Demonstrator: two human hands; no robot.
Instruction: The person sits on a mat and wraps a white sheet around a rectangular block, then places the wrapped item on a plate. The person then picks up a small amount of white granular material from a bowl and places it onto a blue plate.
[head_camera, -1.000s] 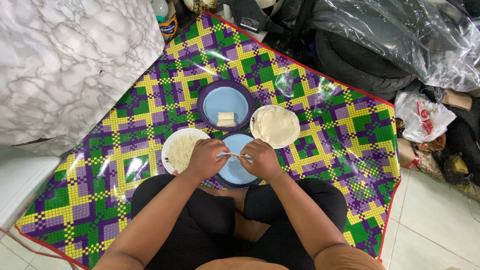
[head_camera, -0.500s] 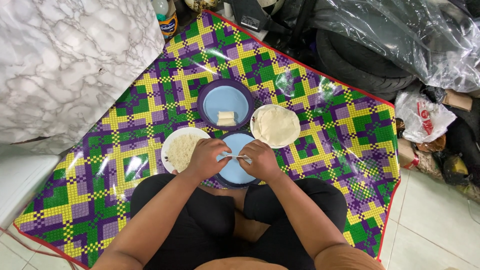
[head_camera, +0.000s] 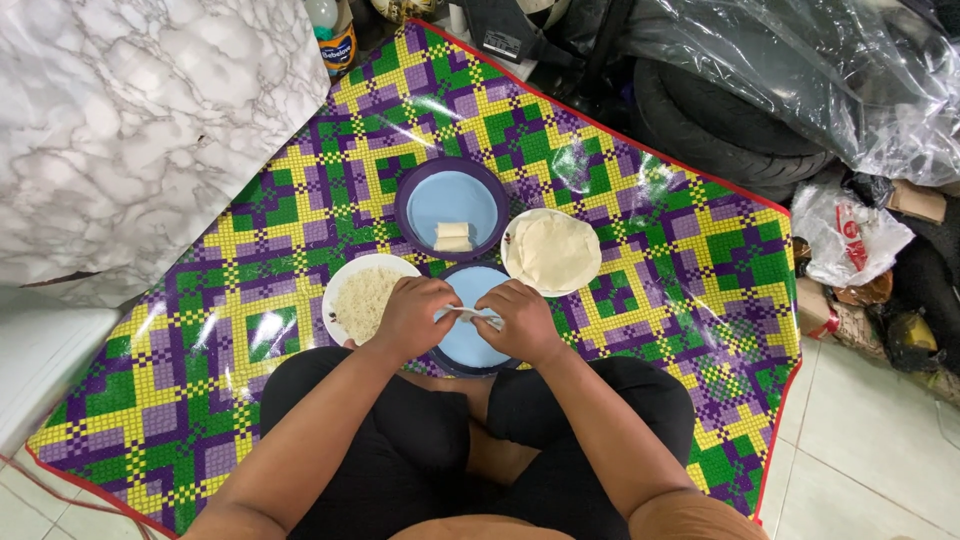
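1. Barely anything is shifting since the earlier frame: both hands are staying together over the round blue plastic plate (head_camera: 468, 335) at the lower centre of the frame, still pinching the same thin white wrapper (head_camera: 472, 316).
2. The left hand (head_camera: 413, 318) is curling closed, its fingertips gripping the wrapper's left end.
3. The right hand (head_camera: 522, 320) is likewise closing around the wrapper's right end, so the wrapper is stretching between the two hands just above the plate.
4. Left of the hands, a white round plate of shredded pale filling (head_camera: 365, 298) is sitting, touching the blue plate's rim.
5. Above the hands, at the centre of the frame, a purple-rimmed blue plate (head_camera: 450, 200) is carrying two small pale blocks (head_camera: 452, 237).
6. To its right, a white plate stacked with round pale wrappers (head_camera: 552, 252) is lying.
7. All the plates are resting on a glossy purple, green and yellow checked mat (head_camera: 640, 260) spread over the floor.
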